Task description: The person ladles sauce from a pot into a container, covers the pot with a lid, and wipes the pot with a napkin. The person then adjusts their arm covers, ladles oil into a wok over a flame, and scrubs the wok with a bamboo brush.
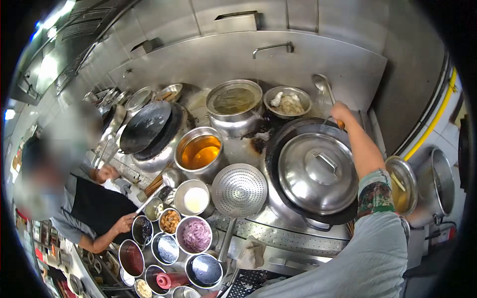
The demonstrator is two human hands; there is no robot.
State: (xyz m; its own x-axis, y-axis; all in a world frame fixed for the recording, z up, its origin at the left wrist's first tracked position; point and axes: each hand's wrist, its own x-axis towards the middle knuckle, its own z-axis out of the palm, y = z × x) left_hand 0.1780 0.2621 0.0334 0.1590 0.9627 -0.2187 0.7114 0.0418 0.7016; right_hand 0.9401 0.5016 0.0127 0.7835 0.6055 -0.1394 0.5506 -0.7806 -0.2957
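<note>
A tall steel splash wall (218, 59) is being fronted by a stained steel range top (237, 147). On the range top, towards the right, most of a large black wok (310, 127) is being covered by a domed steel lid (303, 184) with a strap handle. On the left, a person (107, 206) in a dark apron is being seen beside the range, and a long handle (149, 201) is being gripped by a hand (124, 223) of that person. Behind, a dark wok (146, 128) is being supported on a burner. Near the middle, a pale liquid is being held in a wide pot (233, 124), and an amber liquid in a steel pot (198, 131) nearer the front. Beside the lidded wok, a perforated skimmer (239, 188) is being left face up, its handle pointed towards the front. Pale food is being kept in a bowl (288, 116) behind the wok. At the front left, ingredients are being held in clustered containers (179, 193), with sliced red onion (196, 234) being shown in one. Above the wok's back right rim, a ladle (330, 94) is being held aloft, its bowl near the splash wall. Its wooden-ended handle is being clasped by wrapped fingers of the right hand (342, 112). The left hand cannot be made out, so its grip cannot be told.
</note>
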